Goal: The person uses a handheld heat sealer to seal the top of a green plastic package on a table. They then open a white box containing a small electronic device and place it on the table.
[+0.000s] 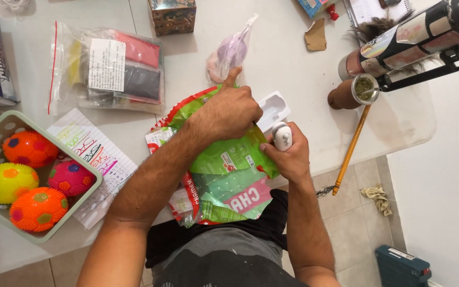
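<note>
At table edge, hands (229,111) on green bag (224,159), lengthwise toward person

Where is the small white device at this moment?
In the head view, the white device is in the right hand, just right of centre, beside the green bag and below the white tray.

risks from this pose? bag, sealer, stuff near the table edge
1. The green bag hangs over the table edge, held only by the left hand; it may slide off.
2. Left fingers sit close to the white handheld device in the right hand; a pinch is possible.
3. The yellow stick overhangs the edge and could fall.
</note>
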